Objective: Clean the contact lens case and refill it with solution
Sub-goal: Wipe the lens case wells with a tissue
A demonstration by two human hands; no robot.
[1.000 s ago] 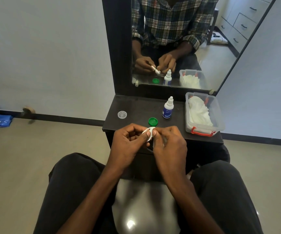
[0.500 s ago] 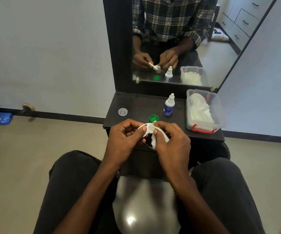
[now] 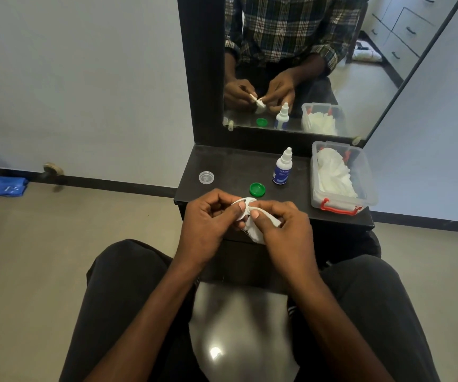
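My left hand [image 3: 208, 219] pinches the white contact lens case [image 3: 245, 206] over the front edge of the dark table [image 3: 230, 166]. My right hand [image 3: 283, 227] grips a white tissue [image 3: 255, 232] and presses it against the case with the thumb. Most of the case is hidden by my fingers. On the table behind my hands lies a green cap [image 3: 257, 188], with a clear cap [image 3: 206, 177] further left. The solution bottle [image 3: 282, 170], white with a blue label, stands upright to the right of the green cap.
A clear plastic box [image 3: 342, 177] with red latches holds white tissues at the table's right end. A mirror [image 3: 305, 64] rises behind the table and reflects my hands. A blue cloth [image 3: 4, 186] lies on the floor at far left. My knees flank the table.
The tissue in my right hand has come out from under the fingers and now hangs below the case. Both hands stay together at the table's front edge.
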